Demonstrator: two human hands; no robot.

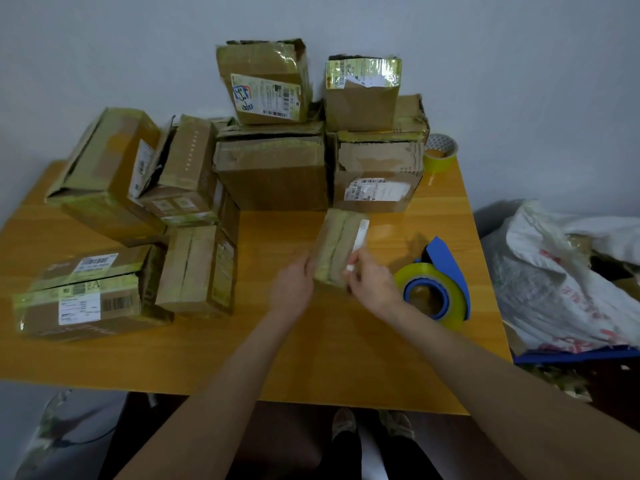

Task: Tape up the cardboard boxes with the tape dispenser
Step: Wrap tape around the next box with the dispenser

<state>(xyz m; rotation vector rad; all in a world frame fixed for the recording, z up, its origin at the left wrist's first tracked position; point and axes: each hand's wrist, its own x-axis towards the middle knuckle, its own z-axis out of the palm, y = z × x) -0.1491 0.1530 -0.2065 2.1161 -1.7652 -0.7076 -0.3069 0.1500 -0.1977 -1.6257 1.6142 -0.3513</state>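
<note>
Box — left hand grips its left side, fingers curled; right hand pinches a white strip. Dispenser just beside.

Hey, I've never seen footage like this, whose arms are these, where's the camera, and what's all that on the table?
No machine here: a person's two bare arms, filmed by one camera worn on the head, looking down. On the orange wooden table lie piled taped cardboard boxes, a blue tape dispenser loaded with a yellowish roll, and a spare yellow tape roll. The left hand holds a small taped cardboard box; the right hand pinches its near edge. The dispenser lies untouched.
</note>
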